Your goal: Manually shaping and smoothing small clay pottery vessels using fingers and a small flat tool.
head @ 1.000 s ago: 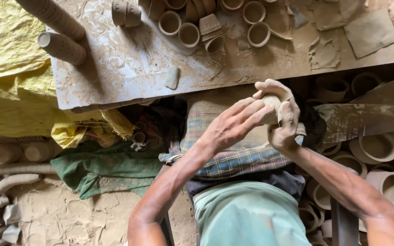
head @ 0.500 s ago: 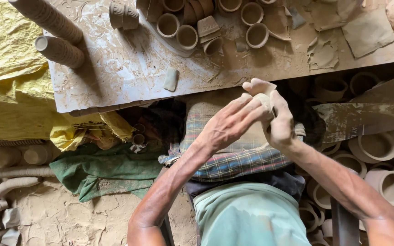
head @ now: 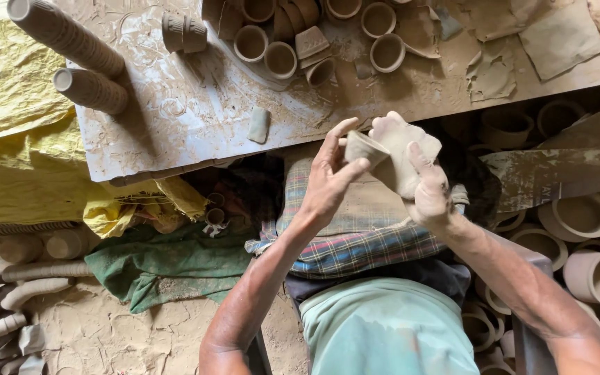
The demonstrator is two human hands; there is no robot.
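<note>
My left hand (head: 329, 177) pinches a small clay cup (head: 365, 148) between thumb and fingers, just below the edge of the clay-smeared work board (head: 175, 111). My right hand (head: 426, 187), coated in pale clay, grips a flat slab of soft clay (head: 401, 149) that wraps against the cup. Both hands meet above a plaid cloth (head: 355, 236) spread over my lap.
Several small clay cups (head: 280, 59) stand on the board, with stacked cup columns (head: 71, 38) at its left. A clay lump (head: 259, 124) and flat clay sheets (head: 560, 38) lie there too. Larger pots (head: 595, 278) crowd the right. Yellow plastic (head: 15, 160) and green cloth (head: 168, 264) lie left.
My hands have parted a little: the cup now shows in my left fingers, and the clay slab has opened out in my right hand.
</note>
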